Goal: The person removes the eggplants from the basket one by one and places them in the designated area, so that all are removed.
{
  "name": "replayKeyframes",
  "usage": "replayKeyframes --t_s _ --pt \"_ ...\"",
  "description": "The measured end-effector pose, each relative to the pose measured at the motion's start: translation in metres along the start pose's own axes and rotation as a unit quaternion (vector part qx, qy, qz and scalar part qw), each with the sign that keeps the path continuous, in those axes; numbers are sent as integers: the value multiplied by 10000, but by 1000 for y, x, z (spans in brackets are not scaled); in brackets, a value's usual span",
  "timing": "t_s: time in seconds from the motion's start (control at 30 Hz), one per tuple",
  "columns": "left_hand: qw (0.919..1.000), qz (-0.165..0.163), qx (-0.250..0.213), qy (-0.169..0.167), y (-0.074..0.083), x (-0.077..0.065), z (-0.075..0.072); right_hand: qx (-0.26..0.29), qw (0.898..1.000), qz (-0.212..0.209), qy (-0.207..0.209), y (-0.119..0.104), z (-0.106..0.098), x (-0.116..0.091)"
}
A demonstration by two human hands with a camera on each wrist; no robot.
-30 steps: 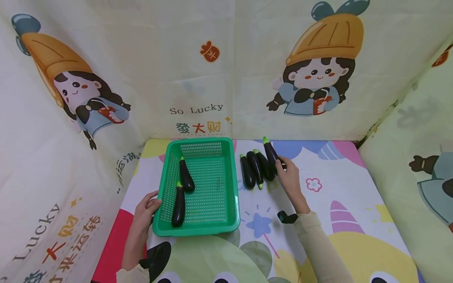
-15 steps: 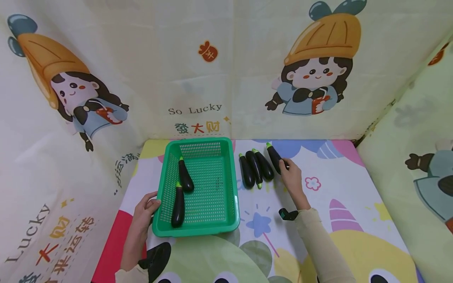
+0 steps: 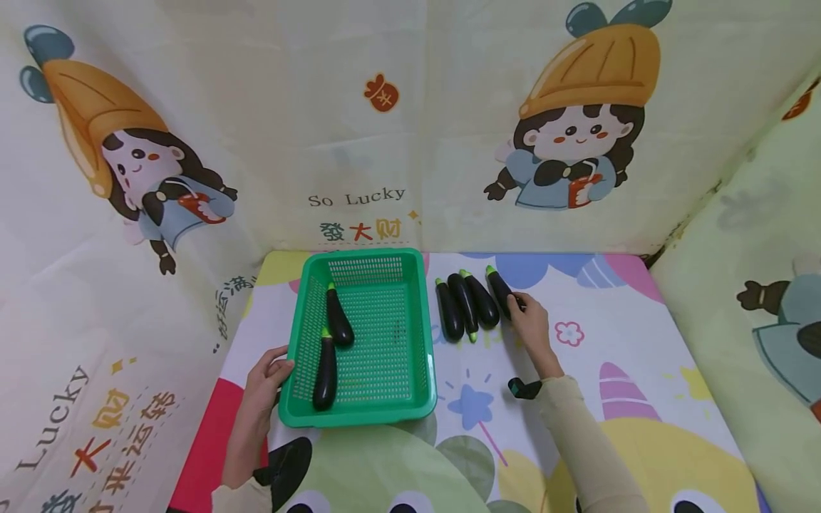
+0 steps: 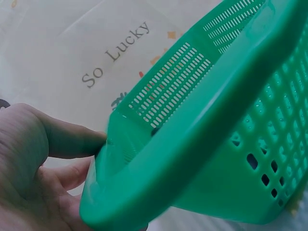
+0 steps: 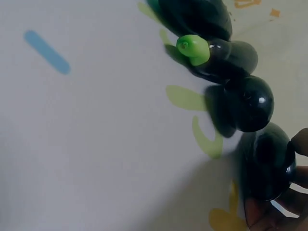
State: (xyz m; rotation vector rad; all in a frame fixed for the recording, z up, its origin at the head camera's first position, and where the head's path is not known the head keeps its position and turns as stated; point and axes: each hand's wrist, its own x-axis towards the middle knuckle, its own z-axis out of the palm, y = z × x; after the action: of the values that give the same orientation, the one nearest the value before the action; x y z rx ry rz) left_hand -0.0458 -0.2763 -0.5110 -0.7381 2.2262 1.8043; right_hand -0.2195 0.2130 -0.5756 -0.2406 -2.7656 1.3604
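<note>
In the head view, my left hand (image 3: pixel 259 390) grips the left rim of a green plastic basket (image 3: pixel 428 370); the left wrist view has the thumb over the basket's rim (image 4: pixel 192 122). Two eggplants, a farther one (image 3: pixel 338 317) and a nearer one (image 3: pixel 325 374), lie inside along its left side. Right of the basket, my right hand (image 3: pixel 532 329) holds an eggplant (image 3: pixel 498 288) by its rounded end, green stem pointing away. Fingers curl round that eggplant (image 5: pixel 267 161) in the right wrist view. Beside it lie three more eggplants (image 3: pixel 450 313), one with its stem toward me.
A tabletop with a cartoon-print cover (image 3: pixel 616 320) bears everything. Printed cloth walls (image 3: pixel 449 142) stand behind and at both sides. Both wrists wear black straps with small devices (image 3: pixel 524 388).
My right hand has drawn its eggplant toward me and slightly right, leaving a gap beside the other three. The left hand and basket stay in place.
</note>
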Motion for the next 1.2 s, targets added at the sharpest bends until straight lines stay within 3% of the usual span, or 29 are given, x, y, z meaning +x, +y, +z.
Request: replayKeyframes --t_s 0.37,0.9,1.2 --pt "9998 -99 93 125 0 0 2 -113 9999 -97 -40 1 6 0" --pt "9999 -128 85 11 -3 1 -1 -497 9982 -165 -284 -7 4 -1" --pt "9999 -127 25 -65 1 1 -1 -859 9957 -261 244 -14 6 -2"
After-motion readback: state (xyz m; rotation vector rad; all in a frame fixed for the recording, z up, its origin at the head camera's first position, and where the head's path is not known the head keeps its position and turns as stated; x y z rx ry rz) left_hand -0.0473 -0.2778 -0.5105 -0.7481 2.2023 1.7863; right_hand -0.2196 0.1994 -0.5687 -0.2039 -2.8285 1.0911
